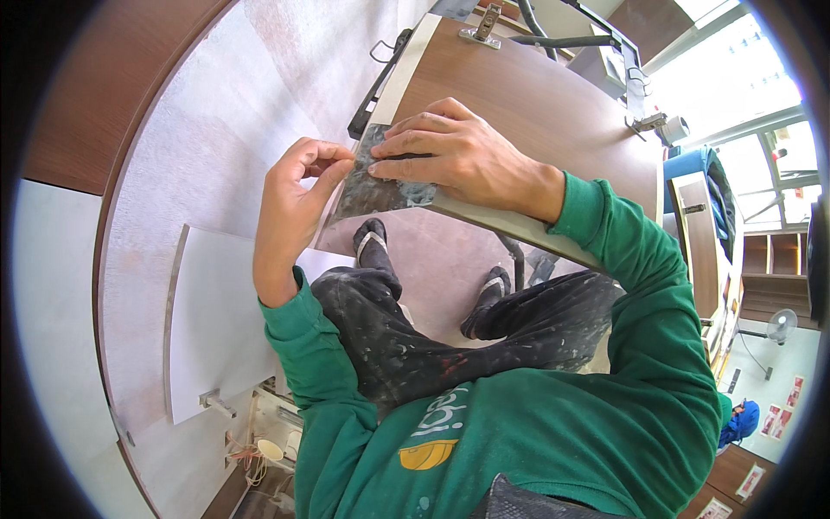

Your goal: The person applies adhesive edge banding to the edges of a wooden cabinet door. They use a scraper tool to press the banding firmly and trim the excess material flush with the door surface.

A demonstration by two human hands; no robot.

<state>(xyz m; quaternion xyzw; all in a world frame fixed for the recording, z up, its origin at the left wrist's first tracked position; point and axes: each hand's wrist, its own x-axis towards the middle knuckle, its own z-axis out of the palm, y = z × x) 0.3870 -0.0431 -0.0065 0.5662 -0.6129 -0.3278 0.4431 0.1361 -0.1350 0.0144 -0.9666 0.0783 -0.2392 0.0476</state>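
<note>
A wood-grain panel (527, 82) with pale edges lies in front of me, and a metal hinge (482, 28) is fixed at its far end. Over its near left corner is a dark, mottled flat piece (385, 192), smudged with whitish marks. My right hand (454, 156) rests on that piece from above, its fingers stretched out and slightly spread. At the piece's left edge, the thumb and fingertips of my left hand (298, 186) are pinched together. What sits between those fingertips is too small to make out.
A second hinge (647, 123) is on the panel's right side. A white board (216, 329) with a hinge stands at lower left, near a bundle of wires (252, 457). My feet are on the floor beneath the panel. A fan (781, 326) is at far right.
</note>
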